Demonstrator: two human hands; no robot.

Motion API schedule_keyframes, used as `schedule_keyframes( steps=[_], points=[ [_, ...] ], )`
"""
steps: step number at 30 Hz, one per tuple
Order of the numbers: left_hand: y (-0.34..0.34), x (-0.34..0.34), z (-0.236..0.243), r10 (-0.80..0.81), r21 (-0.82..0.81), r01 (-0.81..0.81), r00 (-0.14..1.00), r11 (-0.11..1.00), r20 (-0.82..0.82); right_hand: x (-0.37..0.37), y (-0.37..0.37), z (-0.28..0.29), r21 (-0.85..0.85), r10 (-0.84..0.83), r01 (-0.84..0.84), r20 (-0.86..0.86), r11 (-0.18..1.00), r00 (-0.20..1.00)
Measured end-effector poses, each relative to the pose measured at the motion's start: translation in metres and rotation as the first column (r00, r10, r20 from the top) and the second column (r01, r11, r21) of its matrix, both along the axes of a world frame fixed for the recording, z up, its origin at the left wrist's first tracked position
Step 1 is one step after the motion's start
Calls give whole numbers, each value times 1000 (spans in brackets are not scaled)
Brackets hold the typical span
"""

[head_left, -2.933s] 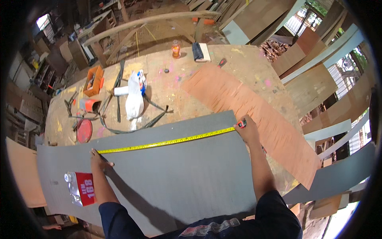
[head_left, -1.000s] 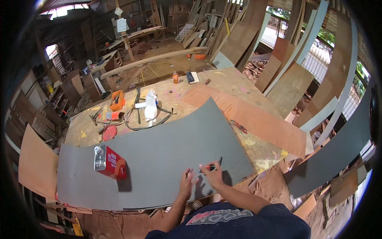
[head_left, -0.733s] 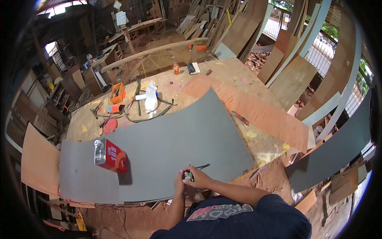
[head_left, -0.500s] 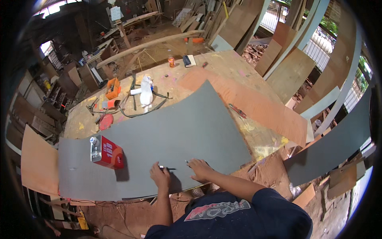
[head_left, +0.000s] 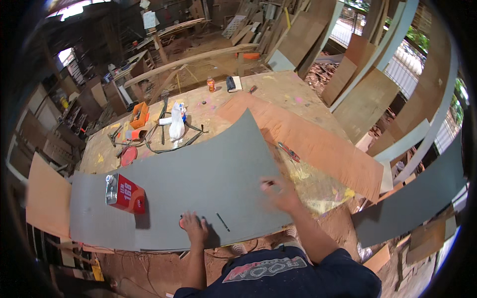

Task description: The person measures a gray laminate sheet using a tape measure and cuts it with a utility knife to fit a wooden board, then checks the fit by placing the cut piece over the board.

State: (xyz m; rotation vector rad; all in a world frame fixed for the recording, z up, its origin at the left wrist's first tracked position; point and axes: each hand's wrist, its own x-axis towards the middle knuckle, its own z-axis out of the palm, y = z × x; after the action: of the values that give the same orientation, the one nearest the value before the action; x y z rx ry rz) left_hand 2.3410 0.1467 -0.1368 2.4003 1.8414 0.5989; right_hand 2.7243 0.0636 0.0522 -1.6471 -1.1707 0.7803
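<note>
My left hand (head_left: 195, 227) rests low on the large grey sheet (head_left: 208, 169), fingers curved over a small red object (head_left: 182, 222) that is mostly hidden. To its right, a slim black pencil or pen (head_left: 222, 222) lies slantwise on the sheet with no hand touching it. Over the sheet's right part hovers my right hand (head_left: 280, 194), smeared by motion. A small dark spot shows at its fingertips, and I cannot make out whether it is a held thing. Left of both hands stands a red metal can (head_left: 130, 194) with a silvery top and a pale cap.
Beneath the sheet is a wooden table (head_left: 318, 107). On it lie a reddish wood veneer sheet (head_left: 318, 134), red-handled pliers or cutters (head_left: 289, 151), a white plastic bag (head_left: 176, 124), a black strap (head_left: 191, 141), an orange box (head_left: 139, 114) and a bottle (head_left: 211, 84). Boards (head_left: 365, 102) lean at right.
The pencil or pen has left my left hand and lies on the sheet. My right hand has lifted and moved right and farther away. My left hand has shifted slightly nearer to me.
</note>
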Motion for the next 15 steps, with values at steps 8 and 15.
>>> schedule_keyframes(
  steps=[8, 15],
  points=[
    [-85, 236, 89, -438, -212, 574, 773, 791, 459, 225, 55, -132, 70, -290, 287, 403, 956, 868],
    [-131, 326, 83, -377, -471, 410, 911, 781, 168, 259, 84, -150, -366, 190, 122, 706, 923, 682]
  ],
)
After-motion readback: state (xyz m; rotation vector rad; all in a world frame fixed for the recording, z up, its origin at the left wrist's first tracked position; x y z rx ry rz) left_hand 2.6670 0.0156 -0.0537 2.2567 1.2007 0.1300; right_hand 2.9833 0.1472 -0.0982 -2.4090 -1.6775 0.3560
